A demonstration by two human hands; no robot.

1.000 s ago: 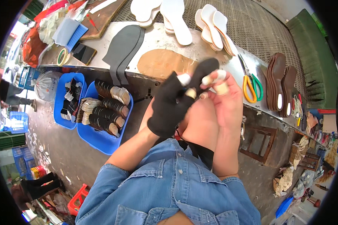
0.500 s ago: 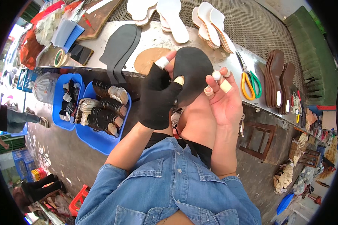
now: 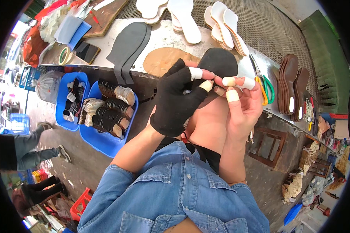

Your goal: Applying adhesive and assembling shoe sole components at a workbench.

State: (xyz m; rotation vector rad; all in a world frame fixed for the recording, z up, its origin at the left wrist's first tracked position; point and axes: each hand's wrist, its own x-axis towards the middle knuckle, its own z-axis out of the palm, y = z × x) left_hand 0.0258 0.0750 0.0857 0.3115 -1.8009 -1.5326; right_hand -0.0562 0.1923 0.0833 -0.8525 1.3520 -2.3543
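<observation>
My left hand (image 3: 179,97), in a black fingerless glove with taped fingertips, grips a black sole-shaped piece (image 3: 218,62) between thumb and fingers. The piece's rounded end points away from me; the hands cover its nearer part. Close beside the left fingertips, my right hand (image 3: 241,101) is bare apart from tape on several fingers. Its fingers are bent and drawn together at the piece's near edge. What they pinch, if anything, is hidden. Just beyond the left hand lies a tan oval piece (image 3: 165,60) on the bench.
Flat black sole pieces (image 3: 129,48) and white insoles (image 3: 184,19) lie on the bench (image 3: 159,33). Scissors (image 3: 265,87) and brown insole stacks (image 3: 287,83) are at right. Blue bins (image 3: 95,143) with packed parts stand at left. A person's legs (image 3: 31,153) show far left.
Both hands have come together at the black piece, which has shifted right. The right fingers, spread before, are now drawn in. At far left the person's legs have moved further into view.
</observation>
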